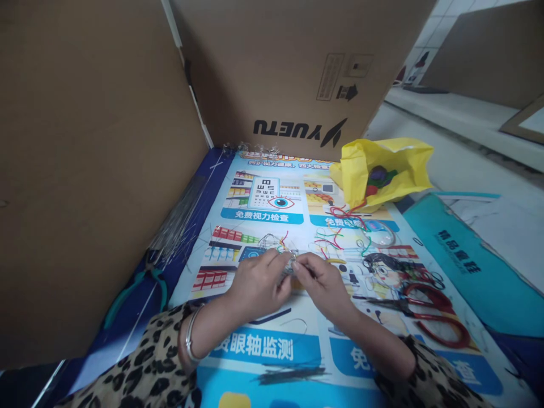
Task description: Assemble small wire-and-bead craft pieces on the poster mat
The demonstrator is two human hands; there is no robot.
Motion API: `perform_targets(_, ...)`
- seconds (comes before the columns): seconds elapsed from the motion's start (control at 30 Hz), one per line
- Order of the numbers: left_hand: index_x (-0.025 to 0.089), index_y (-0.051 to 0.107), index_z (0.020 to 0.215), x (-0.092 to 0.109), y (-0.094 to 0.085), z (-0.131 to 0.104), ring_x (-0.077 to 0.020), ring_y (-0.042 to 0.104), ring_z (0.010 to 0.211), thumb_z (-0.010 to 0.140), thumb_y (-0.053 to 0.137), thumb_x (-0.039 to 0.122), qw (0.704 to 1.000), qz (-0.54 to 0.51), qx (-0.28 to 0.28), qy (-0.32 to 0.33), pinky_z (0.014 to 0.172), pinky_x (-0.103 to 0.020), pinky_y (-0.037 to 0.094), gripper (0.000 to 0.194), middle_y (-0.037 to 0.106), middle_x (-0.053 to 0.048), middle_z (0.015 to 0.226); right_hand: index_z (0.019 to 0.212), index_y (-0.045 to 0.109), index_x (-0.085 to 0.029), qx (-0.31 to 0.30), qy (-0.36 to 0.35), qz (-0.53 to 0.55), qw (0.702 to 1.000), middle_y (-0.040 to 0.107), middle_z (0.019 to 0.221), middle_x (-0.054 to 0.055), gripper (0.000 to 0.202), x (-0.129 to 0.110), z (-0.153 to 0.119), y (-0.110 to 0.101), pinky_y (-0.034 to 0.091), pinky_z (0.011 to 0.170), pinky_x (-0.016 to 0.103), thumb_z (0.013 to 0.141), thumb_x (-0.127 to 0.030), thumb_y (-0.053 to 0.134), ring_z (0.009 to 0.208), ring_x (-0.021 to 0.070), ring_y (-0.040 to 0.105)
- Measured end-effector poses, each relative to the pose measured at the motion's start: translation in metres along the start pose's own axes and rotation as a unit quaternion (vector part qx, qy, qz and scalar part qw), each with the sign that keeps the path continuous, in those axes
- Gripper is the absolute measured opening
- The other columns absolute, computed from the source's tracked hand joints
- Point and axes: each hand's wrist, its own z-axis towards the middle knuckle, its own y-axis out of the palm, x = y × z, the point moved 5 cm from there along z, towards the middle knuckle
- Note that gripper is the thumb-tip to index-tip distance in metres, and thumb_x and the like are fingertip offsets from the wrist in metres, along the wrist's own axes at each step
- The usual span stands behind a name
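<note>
Over the middle of the printed poster, my left hand [260, 283] and my right hand [325, 286] meet with fingertips pinched. Between them is a small silvery wire piece [288, 268], mostly hidden by the fingers. Thin wire loops [268, 242] and a bit of red and yellow thread show just beyond my left hand. Both hands are closed on the piece, the right at its upper right end. Loose red, green and yellow threads [329, 241] lie just past my right hand. Close to my wrists, a bundle of short dark wires [293, 373] rests on the poster.
Red-handled scissors [436, 314] lie at right. Green-handled pliers [142, 283] and long wires [181, 218] are at left. A yellow bag [355, 170] holding coloured thread stands behind a clear round dish [380, 233]. Cardboard walls [272, 68] rise at the back and left.
</note>
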Motion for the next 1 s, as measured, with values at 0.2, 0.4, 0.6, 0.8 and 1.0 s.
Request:
perform_targets(0.2,0.023,0.055,0.107,-0.003,0.001,0.0,-0.0177,0.06,0.071,0.079,0.051,0.033,0.999,0.025,-0.02,0.002,0.052,-0.028,0.047,0.03,0.06,-0.003,0.085,0.086,0.06,-0.02,-0.002,-0.021,0.035,0.999,0.065,0.08,0.002,0.019,-0.004,0.0,0.002,0.044,0.068,0.025,0.088,-0.03,0.045,0.073,0.0143,0.058)
perform_targets(0.4,0.024,0.059,0.104,-0.018,-0.002,0.002,-0.0145,0.06,0.069,0.084,0.047,0.03,1.0,0.0,0.007,-0.027,0.055,-0.025,0.047,0.024,0.061,-0.002,0.083,0.09,0.064,-0.021,-0.003,-0.072,-0.013,0.997,0.067,0.086,0.002,0.023,-0.004,0.006,-0.018,0.046,0.074,0.026,0.088,-0.032,0.043,0.082,0.0154,0.061)
perform_targets(0.6,0.021,0.061,0.1,-0.033,-0.004,0.004,-0.0134,0.06,0.076,0.083,0.051,0.028,0.995,-0.057,0.044,-0.076,0.064,-0.023,0.047,0.021,0.063,-0.003,0.086,0.085,0.064,-0.018,-0.022,-0.024,-0.307,0.951,0.064,0.086,0.008,0.023,0.035,0.007,-0.06,0.046,0.073,0.033,0.086,-0.03,0.044,0.083,0.0208,0.059)
perform_targets(0.8,0.018,0.06,0.101,-0.044,-0.001,0.007,-0.0123,0.059,0.071,0.082,0.054,0.029,0.981,-0.134,0.052,-0.133,0.064,-0.023,0.047,0.023,0.064,-0.003,0.083,0.115,0.055,-0.014,-0.088,-0.093,-0.396,0.909,0.056,0.111,0.015,0.053,0.049,-0.01,-0.054,0.041,0.087,0.044,0.07,-0.04,0.065,0.105,0.0295,0.048)
perform_targets(1.0,0.018,0.06,0.103,-0.05,0.001,0.007,-0.0108,0.057,0.064,0.079,0.057,0.027,0.958,-0.213,0.043,-0.185,0.062,-0.024,0.047,0.025,0.063,-0.002,0.079,0.107,0.059,-0.013,-0.105,-0.162,-0.46,0.867,0.058,0.098,0.013,0.029,0.041,-0.01,-0.044,0.04,0.082,0.039,0.081,-0.024,0.052,0.095,0.0265,0.05)
